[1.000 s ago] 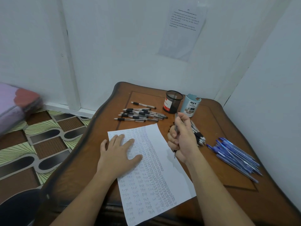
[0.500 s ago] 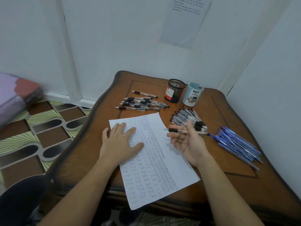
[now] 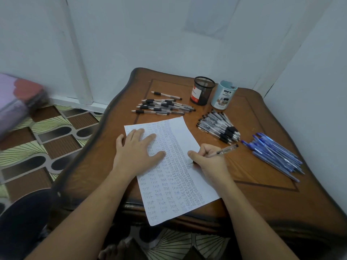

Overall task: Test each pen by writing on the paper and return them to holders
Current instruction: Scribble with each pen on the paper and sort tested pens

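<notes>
A white sheet of paper covered in rows of small handwriting lies on the wooden table. My left hand rests flat on its upper left part. My right hand grips a clear pen with a black cap end, tip down on the sheet's right side. Two holders stand at the back: a black mesh cup and a pale blue cup. Loose black-grip pens lie in a group at the back left and in a heap right of the paper. Blue pens are piled at the far right.
White walls close in behind and to the right of the table. A patterned floor lies to the left, with a purple and red bundle on it. A paper sheet hangs on the back wall.
My right hand turned the pen from lying across its fingers into a writing grip and lowered the tip onto the paper. My left hand stayed flat on the sheet.
</notes>
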Motion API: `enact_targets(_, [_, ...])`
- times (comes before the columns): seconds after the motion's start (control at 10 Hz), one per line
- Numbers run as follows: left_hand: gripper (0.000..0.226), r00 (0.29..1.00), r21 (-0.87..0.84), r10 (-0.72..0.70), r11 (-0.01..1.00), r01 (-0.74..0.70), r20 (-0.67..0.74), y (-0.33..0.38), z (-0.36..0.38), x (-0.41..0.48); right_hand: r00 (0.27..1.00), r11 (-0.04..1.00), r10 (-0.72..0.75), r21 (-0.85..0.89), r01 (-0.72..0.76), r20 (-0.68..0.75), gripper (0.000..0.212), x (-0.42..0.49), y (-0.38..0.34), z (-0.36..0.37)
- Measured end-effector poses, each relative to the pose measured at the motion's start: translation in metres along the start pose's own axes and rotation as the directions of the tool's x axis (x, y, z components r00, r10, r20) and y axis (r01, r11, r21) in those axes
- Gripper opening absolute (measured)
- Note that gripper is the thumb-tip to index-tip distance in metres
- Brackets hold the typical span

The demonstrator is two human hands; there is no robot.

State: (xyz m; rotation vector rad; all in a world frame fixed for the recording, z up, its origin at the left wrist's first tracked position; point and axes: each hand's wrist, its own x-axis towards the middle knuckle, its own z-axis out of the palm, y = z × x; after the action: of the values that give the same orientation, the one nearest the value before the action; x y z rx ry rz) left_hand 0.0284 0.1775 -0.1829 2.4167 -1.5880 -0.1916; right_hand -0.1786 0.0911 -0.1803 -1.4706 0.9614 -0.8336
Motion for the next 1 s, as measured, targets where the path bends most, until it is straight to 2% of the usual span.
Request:
enact_targets(0.1, [0.071, 1.000, 0.000, -0.001, 1.000, 0.001, -0.001, 0.001, -0.001, 0.000, 0.999, 0.994, -0.043, -0.105, 0.042, -0.015, 0.036, -0.001, 0.006, 0.000])
enact_targets(0.2, [0.071, 1.000, -0.002, -0.004, 1.000, 0.004, -0.002, 0.001, 0.000, -0.001, 0.999, 0.990, -0.049, -0.134, 0.050, 0.013, 0.033, -0.002, 0.008, -0.002])
enact_targets(0.7, [0.071, 1.000, -0.003, -0.011, 1.000, 0.011, -0.009, 0.000, 0.001, 0.000, 0.995, 0.984, -0.081, -0.152, 0.090, 0.061, 0.035, 0.006, 0.019, -0.003])
enact_targets(1.0, [0.070, 1.000, -0.024, -0.011, 1.000, 0.010, -0.029, 0.000, 0.003, 0.000, 0.997, 0.991, -0.072, -0.108, 0.074, 0.017, 0.037, 0.011, 0.026, -0.005])
